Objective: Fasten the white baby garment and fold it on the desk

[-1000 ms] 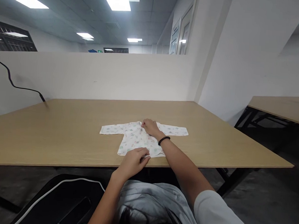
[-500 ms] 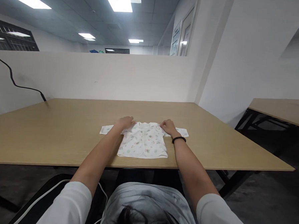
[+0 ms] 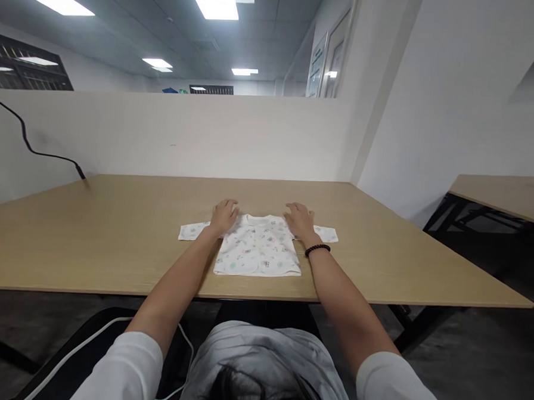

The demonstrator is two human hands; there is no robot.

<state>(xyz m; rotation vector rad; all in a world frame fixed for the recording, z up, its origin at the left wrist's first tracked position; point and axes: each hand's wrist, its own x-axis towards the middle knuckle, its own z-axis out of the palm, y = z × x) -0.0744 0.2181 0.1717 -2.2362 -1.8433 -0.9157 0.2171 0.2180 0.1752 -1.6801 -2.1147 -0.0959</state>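
A small white baby shirt (image 3: pixel 259 250) with a fine coloured print lies flat on the wooden table (image 3: pixel 136 217), its collar pointing away from me and both sleeves spread sideways. Over its left shoulder rests my left hand (image 3: pixel 224 214), fingers stretched forward and a little apart. My right hand (image 3: pixel 299 218) is at the right shoulder in much the same pose, fingers extended, a dark beaded bracelet (image 3: pixel 317 250) on the wrist. Each hand hides the part where a sleeve meets the body. I see no cloth pinched in either hand.
A white partition wall (image 3: pixel 216 137) stands behind the table. At the left a black cable (image 3: pixel 50 154) hangs down to the table's back corner. Another table (image 3: pixel 509 195) is off to the right. A white cord (image 3: pixel 80 348) runs beside my lap.
Both hands have uncurled and their fingers now reach forward past the shoulders. The shirt has shifted slightly away from the table's front edge.
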